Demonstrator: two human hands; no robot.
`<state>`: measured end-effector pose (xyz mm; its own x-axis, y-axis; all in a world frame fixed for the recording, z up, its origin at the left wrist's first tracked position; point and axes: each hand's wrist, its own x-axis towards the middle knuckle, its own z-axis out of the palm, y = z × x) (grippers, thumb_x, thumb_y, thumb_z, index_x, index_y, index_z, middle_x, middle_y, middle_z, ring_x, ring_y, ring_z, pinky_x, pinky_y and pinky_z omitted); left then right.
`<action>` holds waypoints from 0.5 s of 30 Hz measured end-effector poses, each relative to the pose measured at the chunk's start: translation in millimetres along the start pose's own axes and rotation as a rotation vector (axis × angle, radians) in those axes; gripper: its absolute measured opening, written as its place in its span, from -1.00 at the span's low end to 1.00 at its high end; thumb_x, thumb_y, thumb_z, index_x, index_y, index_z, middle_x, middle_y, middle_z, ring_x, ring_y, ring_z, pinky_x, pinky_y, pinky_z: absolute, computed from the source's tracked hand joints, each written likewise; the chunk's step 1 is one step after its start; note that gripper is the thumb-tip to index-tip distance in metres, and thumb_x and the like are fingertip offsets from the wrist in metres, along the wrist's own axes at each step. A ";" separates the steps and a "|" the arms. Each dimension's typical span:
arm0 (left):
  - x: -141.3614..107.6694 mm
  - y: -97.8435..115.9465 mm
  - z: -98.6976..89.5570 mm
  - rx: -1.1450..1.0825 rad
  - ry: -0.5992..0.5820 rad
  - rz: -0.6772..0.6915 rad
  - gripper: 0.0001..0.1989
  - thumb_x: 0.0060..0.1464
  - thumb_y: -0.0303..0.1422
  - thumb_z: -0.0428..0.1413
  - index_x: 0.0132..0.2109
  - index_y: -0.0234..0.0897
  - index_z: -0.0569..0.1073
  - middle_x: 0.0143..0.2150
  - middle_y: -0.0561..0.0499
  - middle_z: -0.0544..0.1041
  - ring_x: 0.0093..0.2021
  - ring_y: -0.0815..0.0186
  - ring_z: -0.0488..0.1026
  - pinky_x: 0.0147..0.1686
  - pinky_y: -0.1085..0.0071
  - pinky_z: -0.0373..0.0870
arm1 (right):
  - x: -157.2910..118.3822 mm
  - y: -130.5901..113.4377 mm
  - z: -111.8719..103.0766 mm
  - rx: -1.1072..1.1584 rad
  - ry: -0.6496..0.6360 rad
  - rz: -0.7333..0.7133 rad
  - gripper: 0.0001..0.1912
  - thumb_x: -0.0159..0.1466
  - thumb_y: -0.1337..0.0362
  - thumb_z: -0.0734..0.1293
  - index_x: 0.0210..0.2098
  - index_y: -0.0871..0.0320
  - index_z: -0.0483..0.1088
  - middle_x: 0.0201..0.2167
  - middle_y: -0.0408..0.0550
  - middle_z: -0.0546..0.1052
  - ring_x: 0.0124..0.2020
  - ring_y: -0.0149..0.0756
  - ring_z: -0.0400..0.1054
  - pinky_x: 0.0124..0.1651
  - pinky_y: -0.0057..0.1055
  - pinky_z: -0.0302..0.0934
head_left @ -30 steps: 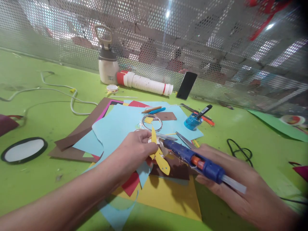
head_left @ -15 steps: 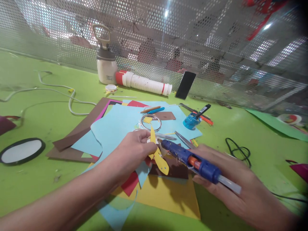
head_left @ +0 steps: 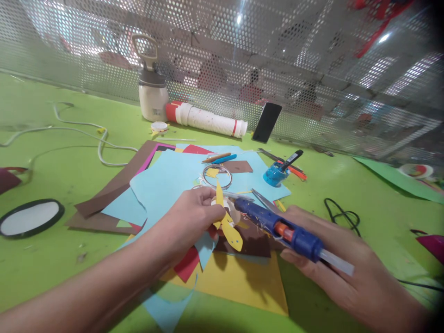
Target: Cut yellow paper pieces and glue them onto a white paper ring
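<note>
My left hand pinches a small yellow paper figure that has dots near its lower end, with a whitish round piece behind it. On the right, my right hand is wrapped round a blue glue gun, a clear glue stick poking out of its back end. The gun's nozzle points left and lies close to the round piece; whether they touch is hard to tell. Below the hands are a dark brown sheet and a yellow sheet.
Light blue sheets carry pens, a ring and scissors. Behind them stand a blue pot with a marker, a phone, a white tube and a large bottle. Cables lie on the green table.
The glue gun in my right hand has moved slightly right, its nozzle a little away from the yellow figure. My left hand has barely moved.
</note>
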<state>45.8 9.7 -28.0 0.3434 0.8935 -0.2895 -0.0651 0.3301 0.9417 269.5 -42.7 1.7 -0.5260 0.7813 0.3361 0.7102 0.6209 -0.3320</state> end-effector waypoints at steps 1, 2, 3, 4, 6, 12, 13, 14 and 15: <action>0.2 0.3 0.0 -0.001 0.001 0.000 -0.91 -0.13 -0.46 0.10 -0.37 -0.32 0.45 -0.52 0.01 0.47 -0.59 0.41 0.30 -0.61 0.50 0.26 | -0.2 0.0 -0.1 0.003 0.004 -0.002 -0.48 0.28 0.30 0.28 0.19 -0.19 0.18 -0.18 -0.17 0.57 -0.19 -0.21 0.49 -0.26 -0.43 0.40; 0.4 0.5 -0.1 -0.002 0.003 0.002 -0.91 -0.13 -0.46 0.10 -0.38 -0.32 0.45 -0.52 0.01 0.47 -0.59 0.41 0.30 -0.61 0.50 0.26 | -0.4 -0.1 -0.1 0.008 0.008 -0.006 -0.49 0.29 0.30 0.29 0.19 -0.19 0.18 -0.17 -0.17 0.58 -0.19 -0.20 0.49 -0.26 -0.42 0.40; 0.7 0.6 -0.2 0.000 0.002 0.006 -0.92 -0.14 -0.46 0.10 -0.39 -0.32 0.45 -0.53 0.01 0.47 -0.59 0.41 0.31 -0.61 0.50 0.26 | -0.6 -0.3 -0.2 0.013 0.009 -0.011 -0.49 0.29 0.28 0.29 0.19 -0.19 0.19 -0.16 -0.17 0.58 -0.19 -0.19 0.50 -0.23 -0.39 0.41; 0.9 0.6 -0.4 0.003 0.001 0.009 -0.93 -0.14 -0.46 0.10 -0.40 -0.32 0.44 -0.54 0.01 0.46 -0.59 0.41 0.31 -0.61 0.50 0.26 | -0.7 -0.4 -0.3 0.019 0.010 -0.017 -0.50 0.28 0.25 0.30 0.19 -0.18 0.19 -0.15 -0.16 0.58 -0.18 -0.17 0.50 -0.20 -0.36 0.41; 1.2 0.1 -0.9 0.011 0.000 0.015 -0.95 -0.14 -0.46 0.11 -0.42 -0.32 0.43 -0.55 0.02 0.45 -0.59 0.41 0.31 -0.61 0.50 0.26 | -0.9 -0.5 -0.5 0.018 0.002 -0.022 -0.49 0.27 0.23 0.31 0.19 -0.17 0.19 -0.13 -0.15 0.58 -0.16 -0.14 0.50 -0.14 -0.31 0.42; 0.3 -2.2 -1.8 0.039 0.006 0.021 -0.98 -0.13 -0.44 0.11 -0.44 -0.31 0.41 -0.55 0.03 0.43 -0.59 0.41 0.29 -0.60 0.48 0.25 | 0.0 1.6 1.1 -0.009 -0.017 -0.013 -0.46 0.25 0.28 0.31 0.20 -0.15 0.20 -0.13 -0.14 0.57 -0.14 -0.15 0.49 -0.19 -0.35 0.43; 0.2 -2.0 -1.6 0.036 0.005 0.023 -0.97 -0.13 -0.45 0.11 -0.44 -0.31 0.42 -0.55 0.03 0.43 -0.59 0.41 0.29 -0.60 0.49 0.25 | 0.1 1.8 1.6 -0.009 -0.016 -0.009 -0.46 0.25 0.28 0.31 0.20 -0.15 0.20 -0.13 -0.14 0.57 -0.14 -0.14 0.49 -0.19 -0.35 0.43; 0.3 -1.6 -1.3 0.030 0.004 0.024 -0.97 -0.13 -0.45 0.10 -0.44 -0.32 0.42 -0.56 0.03 0.43 -0.60 0.41 0.29 -0.61 0.49 0.25 | 0.2 1.8 2.1 -0.008 -0.014 -0.008 -0.46 0.25 0.28 0.32 0.20 -0.15 0.20 -0.13 -0.14 0.57 -0.14 -0.14 0.49 -0.19 -0.35 0.43; 0.3 -1.0 -0.9 0.026 0.005 0.023 -0.97 -0.13 -0.45 0.11 -0.44 -0.32 0.43 -0.56 0.03 0.43 -0.60 0.41 0.29 -0.61 0.49 0.25 | 0.3 1.8 2.4 -0.006 -0.015 -0.008 -0.46 0.25 0.29 0.31 0.19 -0.15 0.21 -0.13 -0.14 0.57 -0.14 -0.15 0.49 -0.20 -0.36 0.43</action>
<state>45.2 9.9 -29.3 0.3374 0.9024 -0.2680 -0.0486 0.3010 0.9524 269.5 -41.2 -0.9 -0.5385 0.7772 0.3255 0.7088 0.6267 -0.3237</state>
